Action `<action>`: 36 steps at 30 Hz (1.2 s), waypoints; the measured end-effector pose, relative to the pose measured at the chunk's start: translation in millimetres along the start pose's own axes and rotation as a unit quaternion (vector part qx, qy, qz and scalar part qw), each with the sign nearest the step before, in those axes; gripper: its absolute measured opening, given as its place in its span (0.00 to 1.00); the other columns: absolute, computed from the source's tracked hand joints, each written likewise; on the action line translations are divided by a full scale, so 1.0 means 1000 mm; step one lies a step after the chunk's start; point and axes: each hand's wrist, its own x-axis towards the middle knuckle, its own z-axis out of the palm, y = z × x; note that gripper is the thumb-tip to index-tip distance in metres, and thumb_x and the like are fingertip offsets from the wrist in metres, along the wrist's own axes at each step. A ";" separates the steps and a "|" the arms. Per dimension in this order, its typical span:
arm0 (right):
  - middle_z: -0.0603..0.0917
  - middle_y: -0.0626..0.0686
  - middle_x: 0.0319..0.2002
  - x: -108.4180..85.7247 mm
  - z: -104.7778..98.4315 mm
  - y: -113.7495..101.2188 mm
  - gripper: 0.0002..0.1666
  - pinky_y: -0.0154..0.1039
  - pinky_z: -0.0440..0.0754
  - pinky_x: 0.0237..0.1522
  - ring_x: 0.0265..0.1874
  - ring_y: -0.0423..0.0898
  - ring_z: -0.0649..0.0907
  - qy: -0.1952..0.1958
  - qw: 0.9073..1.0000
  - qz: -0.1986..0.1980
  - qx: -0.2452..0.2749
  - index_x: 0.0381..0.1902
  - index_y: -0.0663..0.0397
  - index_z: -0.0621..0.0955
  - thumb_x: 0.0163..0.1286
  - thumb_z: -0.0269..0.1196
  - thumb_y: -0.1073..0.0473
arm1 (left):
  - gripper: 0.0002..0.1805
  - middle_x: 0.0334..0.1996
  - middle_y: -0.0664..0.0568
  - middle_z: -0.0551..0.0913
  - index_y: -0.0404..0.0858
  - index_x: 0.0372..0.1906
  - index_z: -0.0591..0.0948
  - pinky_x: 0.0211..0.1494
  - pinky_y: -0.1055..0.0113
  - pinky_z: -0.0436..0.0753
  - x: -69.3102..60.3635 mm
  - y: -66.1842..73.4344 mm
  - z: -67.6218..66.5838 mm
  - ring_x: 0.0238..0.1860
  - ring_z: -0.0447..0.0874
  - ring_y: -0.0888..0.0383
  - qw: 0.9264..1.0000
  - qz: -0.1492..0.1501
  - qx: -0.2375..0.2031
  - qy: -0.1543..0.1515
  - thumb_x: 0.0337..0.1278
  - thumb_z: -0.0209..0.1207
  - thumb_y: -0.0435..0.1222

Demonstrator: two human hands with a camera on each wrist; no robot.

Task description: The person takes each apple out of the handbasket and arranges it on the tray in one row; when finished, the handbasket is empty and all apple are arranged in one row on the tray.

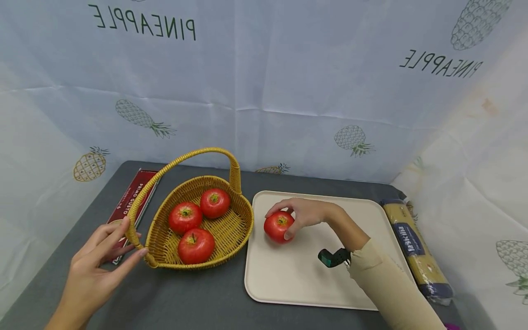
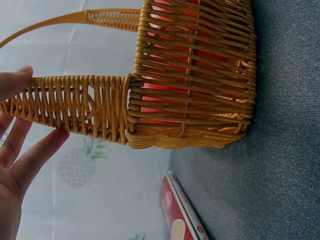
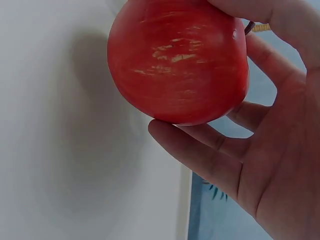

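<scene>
Three red apples (image 1: pixel 196 246) lie inside the yellow wicker basket (image 1: pixel 231 229), and the left hand (image 1: pixel 94 274) pinches its handle (image 1: pixel 212 150) near the lower end. The right hand (image 1: pixel 308 213) grasps a fourth apple (image 1: pixel 274 228) at the left part of the beige tray (image 1: pixel 313 275); whether this apple touches the tray, I cannot tell.

Left to right lie what seems a box (image 1: pixel 135 191), basket (image 1: pixel 232 229) of apples (image 1: pixel 196 246), tray (image 1: pixel 305 272), packet (image 1: pixel 414 250).
</scene>
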 end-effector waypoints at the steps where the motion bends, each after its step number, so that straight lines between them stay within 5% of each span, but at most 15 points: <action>1: 0.78 0.47 0.63 0.000 0.002 0.001 0.37 0.42 0.85 0.58 0.63 0.50 0.74 0.000 1.000 -0.003 0.002 0.64 0.33 0.79 0.53 0.74 0.54 | 0.44 0.54 0.60 0.80 0.17 0.63 0.73 0.52 0.85 0.83 0.000 0.000 0.000 0.50 0.82 0.72 1.000 0.000 0.000 0.000 0.55 0.67 0.51; 36: 0.79 0.48 0.61 0.008 0.022 0.010 0.39 0.39 0.87 0.55 0.61 0.48 0.75 -0.009 1.000 -0.005 0.013 0.63 0.33 0.79 0.52 0.76 0.59 | 0.44 0.53 0.60 0.80 0.17 0.63 0.74 0.51 0.85 0.83 -0.001 0.000 0.000 0.50 0.83 0.72 1.000 -0.016 0.006 -0.002 0.55 0.67 0.50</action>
